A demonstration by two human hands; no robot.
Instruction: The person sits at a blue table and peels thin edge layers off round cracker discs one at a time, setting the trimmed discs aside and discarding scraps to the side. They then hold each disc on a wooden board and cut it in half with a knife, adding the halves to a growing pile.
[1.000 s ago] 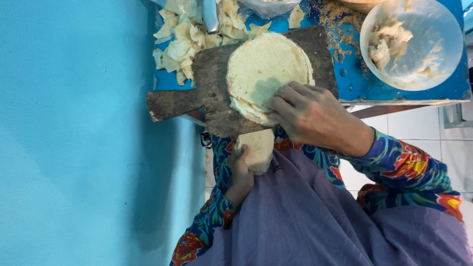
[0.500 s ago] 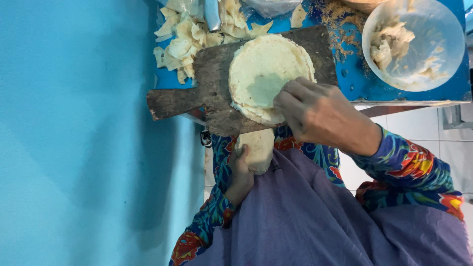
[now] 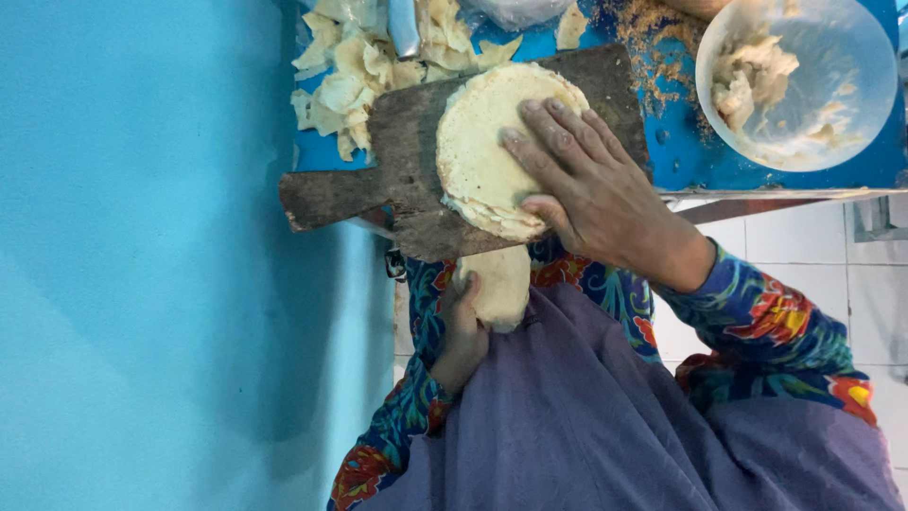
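The right hand (image 3: 591,189) lies flat and open on the dough disc (image 3: 487,147) atop the wooden board (image 3: 397,142), hiding its edge. The left hand (image 3: 463,331) grips a dough lump (image 3: 499,284), partly hidden beneath the board.

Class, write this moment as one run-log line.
right hand: flat on dough disc | dough disc: on wooden board | left hand: holds dough lump | bowl: beside board
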